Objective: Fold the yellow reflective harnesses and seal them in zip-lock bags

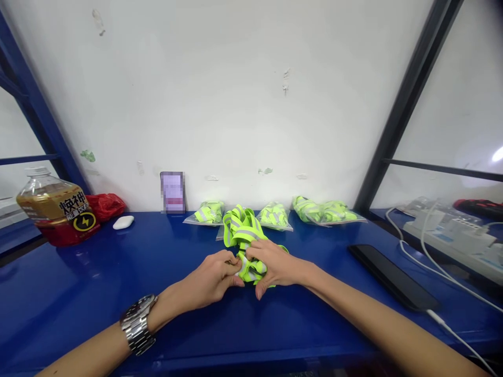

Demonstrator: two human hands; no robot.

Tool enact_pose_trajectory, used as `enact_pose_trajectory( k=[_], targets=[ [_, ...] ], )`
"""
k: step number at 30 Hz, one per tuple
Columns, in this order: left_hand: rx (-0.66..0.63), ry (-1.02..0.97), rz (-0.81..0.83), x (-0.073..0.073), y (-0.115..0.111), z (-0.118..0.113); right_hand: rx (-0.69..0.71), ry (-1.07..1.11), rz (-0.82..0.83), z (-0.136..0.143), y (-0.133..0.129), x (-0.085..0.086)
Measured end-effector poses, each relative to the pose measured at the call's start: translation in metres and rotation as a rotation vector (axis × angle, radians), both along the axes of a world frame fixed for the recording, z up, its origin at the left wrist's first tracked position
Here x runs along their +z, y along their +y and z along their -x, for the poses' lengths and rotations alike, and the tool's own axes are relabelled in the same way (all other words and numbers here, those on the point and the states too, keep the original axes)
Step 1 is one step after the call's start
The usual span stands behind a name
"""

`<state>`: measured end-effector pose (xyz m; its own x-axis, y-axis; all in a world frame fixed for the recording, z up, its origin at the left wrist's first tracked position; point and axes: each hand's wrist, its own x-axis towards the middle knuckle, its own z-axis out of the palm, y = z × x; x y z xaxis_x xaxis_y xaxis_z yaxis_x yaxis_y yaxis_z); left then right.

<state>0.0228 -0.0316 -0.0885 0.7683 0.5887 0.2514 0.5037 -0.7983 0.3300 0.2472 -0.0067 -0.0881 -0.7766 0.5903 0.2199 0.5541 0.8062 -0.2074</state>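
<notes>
A bunch of neon-yellow reflective straps [245,234] with silver stripes lies loosely looped on the blue table. My left hand [218,275] pinches the near left edge of these straps between thumb and fingers. Over their right side, my right hand [277,264] curls its fingers onto the straps, its thumb pointing down near the table. A small dark piece shows among the straps between the hands. Part of the bundle is hidden under my right hand.
Behind stand clear bags of similar straps: one bag [210,213] left, another bag [275,215] in the middle, more [324,210] right. A drink bottle [58,209], red plastic bag [106,206] and white case [123,222] sit left. A cabled phone [393,276] and power strip [451,235] lie right.
</notes>
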Motion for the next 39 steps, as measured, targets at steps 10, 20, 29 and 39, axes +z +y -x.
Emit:
enact_pose_trajectory(
  k=[10,20,29,39],
  targets=[
    [0.090,-0.068,-0.120,-0.024,0.004,0.001,-0.053,-0.045,-0.021,0.009,-0.005,0.002],
    [-0.027,0.114,-0.321,-0.019,0.002,0.000,-0.041,-0.051,-0.011,0.012,0.000,0.003],
    [0.027,0.132,-0.225,-0.011,0.001,-0.001,-0.059,0.048,-0.304,-0.006,-0.038,-0.006],
    [0.013,0.222,-0.277,0.002,-0.011,0.000,0.005,-0.058,-0.278,-0.020,-0.046,-0.001]
  ],
)
